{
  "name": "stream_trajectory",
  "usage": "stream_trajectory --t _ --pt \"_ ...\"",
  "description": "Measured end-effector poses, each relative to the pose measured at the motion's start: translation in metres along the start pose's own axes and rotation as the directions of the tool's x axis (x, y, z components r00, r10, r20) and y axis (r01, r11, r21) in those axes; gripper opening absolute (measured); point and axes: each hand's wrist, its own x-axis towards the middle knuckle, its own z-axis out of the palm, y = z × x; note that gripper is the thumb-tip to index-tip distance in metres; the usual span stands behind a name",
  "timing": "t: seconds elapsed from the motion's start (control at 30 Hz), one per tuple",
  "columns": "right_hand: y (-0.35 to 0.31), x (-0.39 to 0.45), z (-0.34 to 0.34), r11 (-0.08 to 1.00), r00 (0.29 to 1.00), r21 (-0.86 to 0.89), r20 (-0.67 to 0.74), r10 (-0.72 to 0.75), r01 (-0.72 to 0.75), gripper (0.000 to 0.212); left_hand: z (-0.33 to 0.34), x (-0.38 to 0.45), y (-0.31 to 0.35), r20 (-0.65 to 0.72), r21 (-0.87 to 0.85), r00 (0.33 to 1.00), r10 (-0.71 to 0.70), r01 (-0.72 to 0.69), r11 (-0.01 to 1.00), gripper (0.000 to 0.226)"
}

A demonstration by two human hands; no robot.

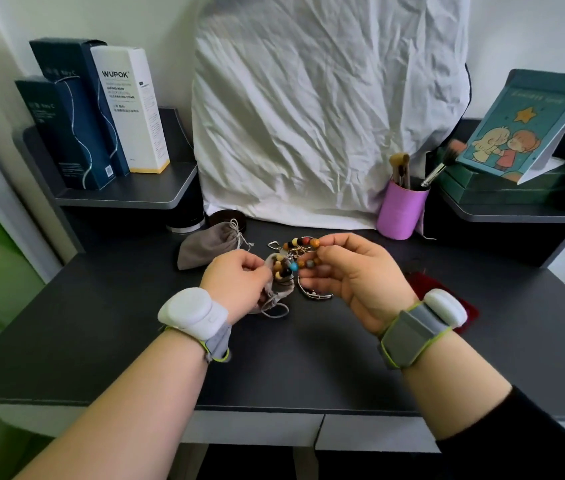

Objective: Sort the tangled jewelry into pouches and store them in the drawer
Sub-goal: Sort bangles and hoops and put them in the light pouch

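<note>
Beads on one bracelet (300, 252), round wooden ones in brown, red, cream and black plus one turquoise, strung in a loop running left to right between both hands just above the tabletop (101, 323). Right hand (354, 278) has its fingers pinching the bracelet's right end. Left hand (236, 285) grips one small grey fabric pouch (274, 292) by its mouth, beads dipping in. Second grey drawstring pouch (208, 244) lies flat behind it. Metal bangle (314, 293) and a few rings sit underneath. Purple cup (400, 213) of brushes stands back right.
</note>
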Motion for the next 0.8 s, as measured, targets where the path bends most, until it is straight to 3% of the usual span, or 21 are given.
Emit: stream_trajectory --t 0.2,0.43,0.53,0.67,0.73,0.8 --pt "0.014 -0.003 0.005 0.992 0.998 -0.124 -0.045 0.033 -0.038 0.007 -0.004 -0.001 0.000 -0.043 -0.155 0.999 0.010 -0.017 0.988 0.008" --pt "0.016 -0.001 0.018 0.959 0.999 -0.281 -0.050 0.022 -0.035 0.007 -0.006 -0.004 0.001 0.036 -0.227 0.997 0.064 -0.054 0.972 0.009" --pt "0.019 0.001 0.023 0.969 0.999 -0.241 -0.034 0.041 -0.049 0.005 -0.008 -0.004 -0.002 0.048 -0.264 0.998 0.050 -0.036 0.964 0.008" --pt "0.021 0.006 0.027 0.997 0.997 -0.031 -0.017 0.076 -0.076 0.008 -0.013 -0.002 -0.006 0.044 -0.272 0.998 0.036 -0.023 0.962 0.006" --pt "0.021 0.007 0.028 0.996 0.997 -0.060 -0.032 0.068 -0.070 0.009 -0.014 -0.003 -0.005 0.051 -0.297 0.998 0.044 -0.027 0.954 0.006" --pt "0.024 0.008 0.030 0.978 0.998 -0.206 -0.057 0.031 -0.042 0.011 -0.015 -0.003 -0.005 0.055 -0.331 0.997 0.048 -0.027 0.943 0.006"
